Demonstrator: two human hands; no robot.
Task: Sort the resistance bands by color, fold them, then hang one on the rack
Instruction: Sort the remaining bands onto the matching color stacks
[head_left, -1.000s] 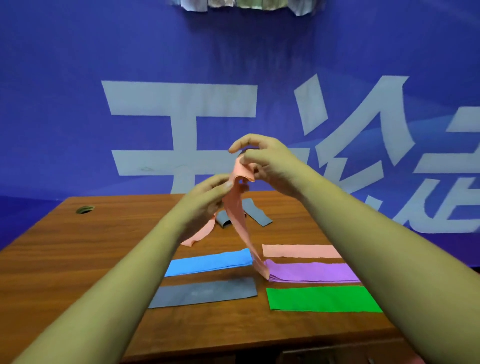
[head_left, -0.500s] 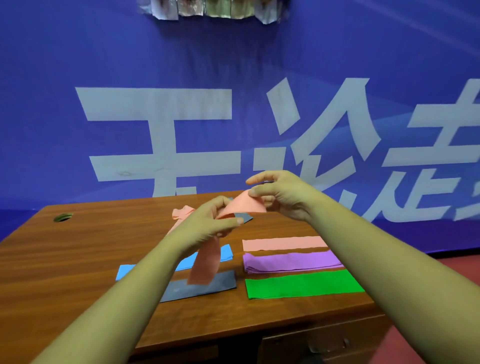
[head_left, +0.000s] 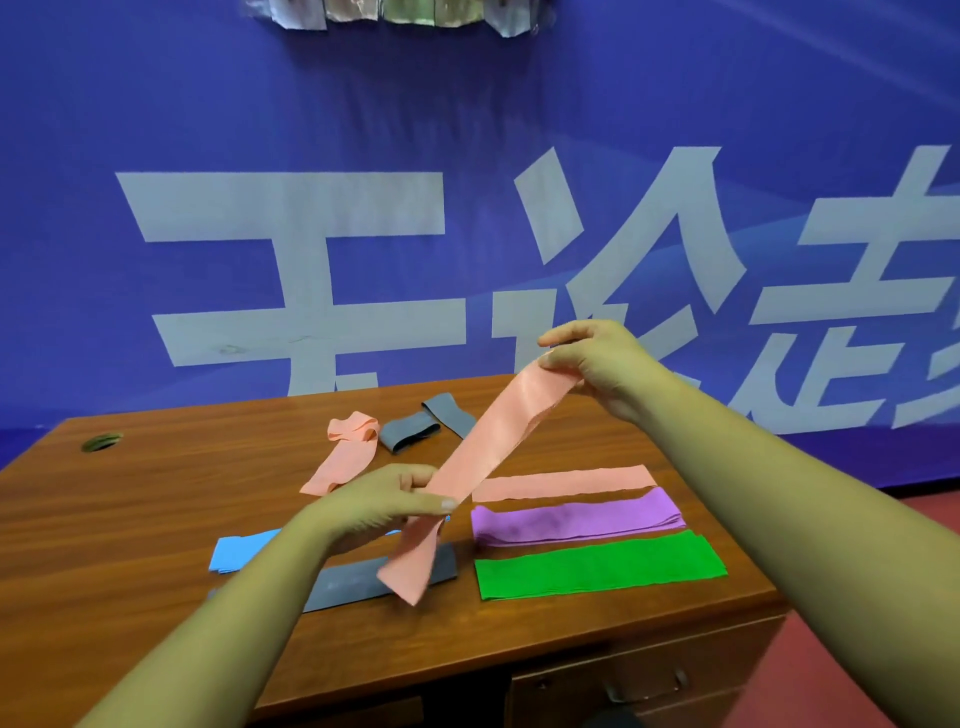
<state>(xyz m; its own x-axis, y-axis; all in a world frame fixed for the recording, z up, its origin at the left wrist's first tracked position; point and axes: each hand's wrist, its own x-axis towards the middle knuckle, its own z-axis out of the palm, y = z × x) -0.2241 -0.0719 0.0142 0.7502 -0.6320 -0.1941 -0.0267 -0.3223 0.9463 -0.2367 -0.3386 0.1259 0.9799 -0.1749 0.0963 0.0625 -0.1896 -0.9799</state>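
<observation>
A pink band (head_left: 485, 447) is stretched diagonally above the table. My right hand (head_left: 597, 364) pinches its upper end and my left hand (head_left: 384, 504) grips it lower down, its tail hanging below. Flat on the table lie a folded pink band (head_left: 566, 483), a purple band (head_left: 576, 519), a green band (head_left: 597, 564), a blue band (head_left: 239, 551) and a grey band (head_left: 353, 582), the last two partly behind my left arm. Farther back lie a loose pink band (head_left: 345, 452) and crumpled grey bands (head_left: 426, 423).
The wooden table (head_left: 156, 509) has a round cable hole (head_left: 101, 441) at its far left and a drawer with a handle (head_left: 644, 686) under its front right. A blue banner with white characters (head_left: 311, 234) hangs behind. Hanging items (head_left: 395, 10) show at the top edge.
My hands have drawn apart, right up and right, left down toward me, pulling the pink band out from a bunched fold into a straight diagonal strip.
</observation>
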